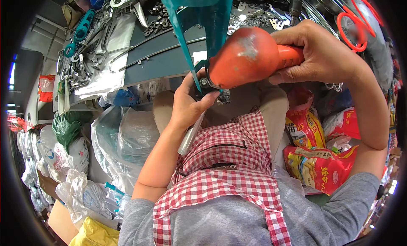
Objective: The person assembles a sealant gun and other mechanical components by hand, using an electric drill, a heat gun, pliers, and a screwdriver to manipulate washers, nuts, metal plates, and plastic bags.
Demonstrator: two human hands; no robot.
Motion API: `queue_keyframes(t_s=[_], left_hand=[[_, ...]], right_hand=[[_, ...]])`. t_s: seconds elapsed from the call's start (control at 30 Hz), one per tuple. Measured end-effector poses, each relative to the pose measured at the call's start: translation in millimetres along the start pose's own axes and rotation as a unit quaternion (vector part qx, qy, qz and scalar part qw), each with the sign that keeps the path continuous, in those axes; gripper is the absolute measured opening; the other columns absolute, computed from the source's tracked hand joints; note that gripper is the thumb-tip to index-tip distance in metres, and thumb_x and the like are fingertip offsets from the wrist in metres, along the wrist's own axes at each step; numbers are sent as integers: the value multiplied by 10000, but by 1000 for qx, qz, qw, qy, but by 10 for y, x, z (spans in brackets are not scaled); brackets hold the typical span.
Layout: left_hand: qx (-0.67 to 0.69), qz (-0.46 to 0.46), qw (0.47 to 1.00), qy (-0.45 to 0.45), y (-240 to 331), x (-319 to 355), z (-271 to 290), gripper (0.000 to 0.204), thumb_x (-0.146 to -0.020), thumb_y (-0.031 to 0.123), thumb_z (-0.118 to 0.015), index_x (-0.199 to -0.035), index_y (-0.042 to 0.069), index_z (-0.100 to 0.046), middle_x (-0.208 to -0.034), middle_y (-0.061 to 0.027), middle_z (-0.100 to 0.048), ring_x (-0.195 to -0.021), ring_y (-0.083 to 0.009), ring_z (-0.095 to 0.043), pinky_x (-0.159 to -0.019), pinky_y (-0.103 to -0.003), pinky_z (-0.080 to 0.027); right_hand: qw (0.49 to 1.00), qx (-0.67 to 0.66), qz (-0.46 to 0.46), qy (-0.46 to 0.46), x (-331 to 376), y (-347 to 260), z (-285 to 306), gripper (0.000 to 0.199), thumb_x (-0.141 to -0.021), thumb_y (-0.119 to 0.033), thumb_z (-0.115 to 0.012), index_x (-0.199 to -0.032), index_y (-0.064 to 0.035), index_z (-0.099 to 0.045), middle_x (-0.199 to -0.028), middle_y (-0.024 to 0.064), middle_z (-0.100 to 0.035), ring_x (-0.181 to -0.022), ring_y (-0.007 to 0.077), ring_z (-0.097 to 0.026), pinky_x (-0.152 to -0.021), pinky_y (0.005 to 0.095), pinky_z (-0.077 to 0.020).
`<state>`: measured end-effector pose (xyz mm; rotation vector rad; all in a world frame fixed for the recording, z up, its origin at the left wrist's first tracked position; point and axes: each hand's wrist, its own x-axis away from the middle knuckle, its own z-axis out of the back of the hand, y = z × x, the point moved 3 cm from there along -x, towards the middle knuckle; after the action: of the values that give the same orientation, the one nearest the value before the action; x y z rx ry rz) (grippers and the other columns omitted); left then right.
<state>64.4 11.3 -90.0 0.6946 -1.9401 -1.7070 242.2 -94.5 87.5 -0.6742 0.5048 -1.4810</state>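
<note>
An orange mallet [243,59] with a scuffed, rounded head is held by the handle in my right hand [320,55], fingers wrapped around it. Its head covers part of a teal painted frame [185,15] that rises toward the top of the view. At the frame's lower end, my left hand [188,104] closes around the joint, where a dark fitting and a bolt [204,82] show. A silvery tube [191,136] slants down from below my left hand. Whether mallet and frame touch cannot be told, since the head overlaps the joint.
On the grey workbench [146,70] lie long metal rods, loose fittings and a pile of metal tools [78,63]. A red coiled hose [354,23] hangs at the far right. Clear plastic bags [123,131] stand left of my legs, red and yellow packages [320,165] to the right.
</note>
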Motion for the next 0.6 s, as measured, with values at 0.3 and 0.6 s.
queue_keyframes(t_s=[0.3, 0.6], left_hand=[[-46, 10, 999, 5, -78, 4, 71, 514, -684, 94, -728, -1143, 15, -512, -959, -46, -619, -888, -105, -558, -812, -251, -429], [7, 44, 999, -21, -45, 7, 45, 530, -658, 105, -768, -1113, 15, -512, -954, -41, -624, -891, -126, -565, -826, -274, -435]], right_hand=[[994, 100, -52, 14, -152, -219, -36, 285, -701, -170, -717, -894, 9, -608, -696, 48, -605, -615, 112, -547, -602, 247, -453], [890, 184, -297, -292, -413, -634, 63, 392, -831, -393, -543, -949, -25, -603, -674, 81, -587, -587, 215, -547, -588, 317, -435]])
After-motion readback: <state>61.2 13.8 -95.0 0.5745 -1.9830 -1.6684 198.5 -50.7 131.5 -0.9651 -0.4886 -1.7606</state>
